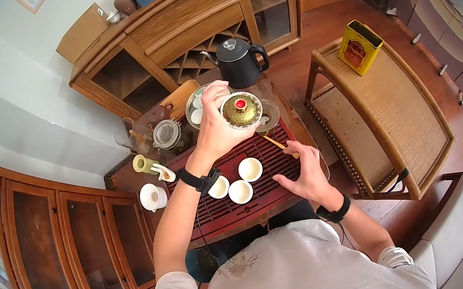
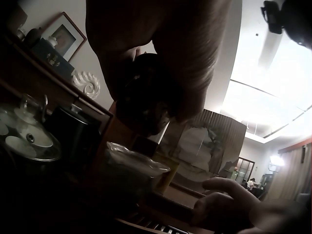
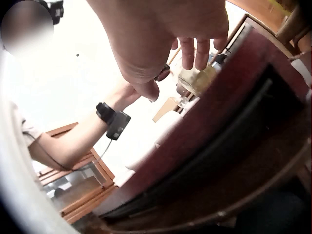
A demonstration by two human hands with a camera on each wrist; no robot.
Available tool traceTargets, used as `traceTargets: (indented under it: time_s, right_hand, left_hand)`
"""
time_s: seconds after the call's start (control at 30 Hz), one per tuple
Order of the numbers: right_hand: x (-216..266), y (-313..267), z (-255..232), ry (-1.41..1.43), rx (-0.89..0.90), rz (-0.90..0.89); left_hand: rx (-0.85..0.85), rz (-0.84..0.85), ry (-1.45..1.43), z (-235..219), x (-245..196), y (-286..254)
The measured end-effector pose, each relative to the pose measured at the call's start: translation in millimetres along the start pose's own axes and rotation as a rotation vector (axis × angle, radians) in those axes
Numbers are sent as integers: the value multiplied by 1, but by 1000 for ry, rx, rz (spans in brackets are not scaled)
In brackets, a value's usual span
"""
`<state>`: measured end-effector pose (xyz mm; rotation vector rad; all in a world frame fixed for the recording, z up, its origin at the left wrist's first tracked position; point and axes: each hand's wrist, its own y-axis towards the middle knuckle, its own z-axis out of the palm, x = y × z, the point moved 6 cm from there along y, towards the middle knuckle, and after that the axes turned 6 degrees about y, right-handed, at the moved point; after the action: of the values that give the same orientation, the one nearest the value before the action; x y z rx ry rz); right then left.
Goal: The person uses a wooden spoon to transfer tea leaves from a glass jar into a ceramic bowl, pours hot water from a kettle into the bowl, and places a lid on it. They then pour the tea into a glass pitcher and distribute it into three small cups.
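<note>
In the head view my left hand (image 1: 219,127) grips a lidded bowl (image 1: 241,110), green-gold on top with a red knob, raised over the back of the dark red slatted tray (image 1: 213,217). My right hand (image 1: 309,173) hovers over the tray's right edge, fingers spread, holding nothing. A thin orange-brown stick (image 1: 274,140) lies near its fingertips. Three white cups (image 1: 250,169) stand together on the tray between the hands. The left wrist view shows the left hand (image 2: 161,53) dark around the bowl; in the right wrist view the right hand (image 3: 168,36) hangs over the tray edge.
A black kettle (image 1: 238,61) stands behind the raised bowl. Left of the tray are a glass jar (image 1: 167,135), a white pitcher (image 1: 153,197) and a green holder (image 1: 142,163). A rattan cart (image 1: 391,116) with a yellow tin (image 1: 359,47) stands at the right.
</note>
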<state>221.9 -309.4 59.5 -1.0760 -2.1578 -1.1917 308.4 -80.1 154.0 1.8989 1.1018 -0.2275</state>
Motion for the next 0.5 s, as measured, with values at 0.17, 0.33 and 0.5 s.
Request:
traceTargets:
  time_s: [0.17, 0.33, 0.5]
  right_hand:
    - [3, 46, -22, 279, 15, 122]
    - [24, 96, -45, 273, 78, 31]
    - [58, 145, -70, 292, 154, -80]
  left_hand:
    - [-61, -89, -76, -2, 0, -5]
    - [-57, -107, -91, -5, -2, -7]
    - [-82, -102, -116, -4, 0, -10]
